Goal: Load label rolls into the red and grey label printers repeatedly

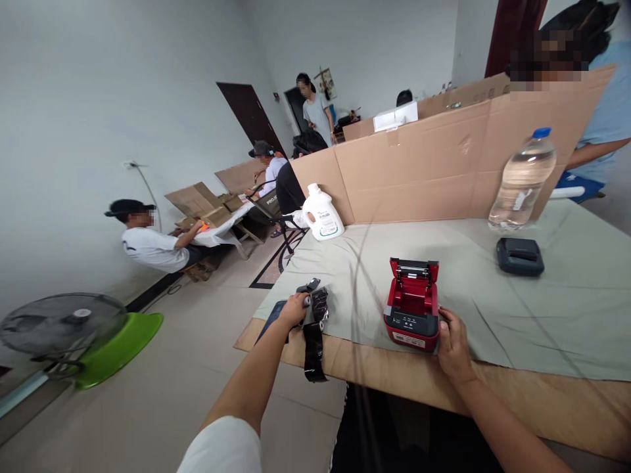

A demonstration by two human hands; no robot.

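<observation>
Red printer [411, 318] sits on the cloth near the table edge, lid up, red bay looks empty. My right hand [453, 345] rests against its side, fingers loosely parted, not wrapped around it. My left hand [294, 310] is curled over small stuff by the phone [270, 320]; can't tell if it grips anything. Black strip [314, 355] hangs over the edge just beside. Step, my guess: printer opened, steadied. Next move probably calls for a clean left-hand pick, strip unsnagged.
</observation>
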